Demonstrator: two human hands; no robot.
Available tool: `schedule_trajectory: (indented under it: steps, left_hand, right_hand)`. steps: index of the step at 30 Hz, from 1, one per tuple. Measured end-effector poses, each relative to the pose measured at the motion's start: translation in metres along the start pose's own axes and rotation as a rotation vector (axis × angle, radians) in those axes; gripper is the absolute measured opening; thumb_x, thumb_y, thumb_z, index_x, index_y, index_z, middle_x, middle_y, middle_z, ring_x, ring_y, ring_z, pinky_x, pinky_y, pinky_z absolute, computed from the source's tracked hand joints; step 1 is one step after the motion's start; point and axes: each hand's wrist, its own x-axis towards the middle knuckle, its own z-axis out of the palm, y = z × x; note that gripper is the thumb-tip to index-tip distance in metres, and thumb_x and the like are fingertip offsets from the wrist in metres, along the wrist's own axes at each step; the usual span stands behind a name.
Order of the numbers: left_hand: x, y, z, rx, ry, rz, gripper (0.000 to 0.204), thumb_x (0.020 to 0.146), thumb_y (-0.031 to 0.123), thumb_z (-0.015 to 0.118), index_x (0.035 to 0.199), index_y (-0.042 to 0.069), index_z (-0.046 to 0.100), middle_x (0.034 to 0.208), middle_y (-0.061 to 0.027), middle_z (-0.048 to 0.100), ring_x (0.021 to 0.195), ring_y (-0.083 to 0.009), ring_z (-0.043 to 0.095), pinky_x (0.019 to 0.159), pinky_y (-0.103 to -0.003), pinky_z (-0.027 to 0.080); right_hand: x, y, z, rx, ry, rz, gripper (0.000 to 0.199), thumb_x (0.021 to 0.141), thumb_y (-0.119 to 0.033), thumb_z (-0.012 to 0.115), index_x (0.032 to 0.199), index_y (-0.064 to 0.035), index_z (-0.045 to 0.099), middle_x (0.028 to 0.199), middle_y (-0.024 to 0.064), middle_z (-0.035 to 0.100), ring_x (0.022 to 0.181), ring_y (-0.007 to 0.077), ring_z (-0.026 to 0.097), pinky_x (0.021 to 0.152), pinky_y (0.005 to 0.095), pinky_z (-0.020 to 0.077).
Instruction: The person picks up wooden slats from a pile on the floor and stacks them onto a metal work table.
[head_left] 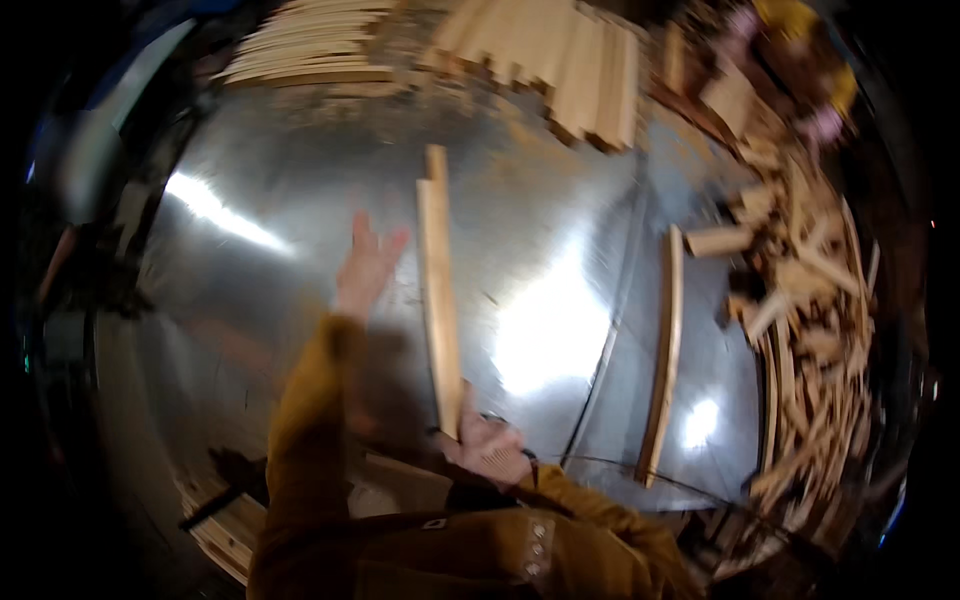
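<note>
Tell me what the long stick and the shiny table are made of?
The stick in the right hand looks like bare, unpainted wood: pale tan with a dull, matte face. The table looks like sheet metal, probably steel or aluminium: grey, smooth, throwing back bright glare from the lights. The picture is blurry, so no grain shows.

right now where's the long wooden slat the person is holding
In the head view the long wooden slat runs up the middle of the shiny metal table, its near end gripped by the right hand, with the open left hand just to its left.
</note>
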Motion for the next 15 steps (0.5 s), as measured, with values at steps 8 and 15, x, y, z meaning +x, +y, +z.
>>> schedule_trajectory:
  steps: [8,15]
  left_hand:
    - [-0.137,-0.028,0.045,0.635,0.144,0.122,0.078,0.077,0.011,0.064,0.142,-0.002,0.024,0.128,-0.0245,0.047,0.117,-0.0380,0.048,0.099,-0.044,0.039]
    - [-0.166,-0.008,0.073,0.805,0.321,0.848,0.077,0.078,0.013,0.066,0.143,0.004,0.027,0.140,-0.0147,0.040,0.125,-0.0335,0.043,0.104,-0.042,0.036]
  right_hand:
    - [-0.081,0.176,-0.071,-0.357,0.665,0.587,0.069,0.082,-0.043,0.060,0.133,-0.0023,0.037,0.111,0.0204,0.053,0.109,0.0359,0.051,0.091,0.0483,0.0432]
    - [-0.155,0.223,-0.070,0.230,0.309,0.697,0.034,0.084,-0.027,0.056,0.113,-0.0095,0.055,0.106,0.0141,0.060,0.100,0.0322,0.058,0.083,0.0427,0.0473]
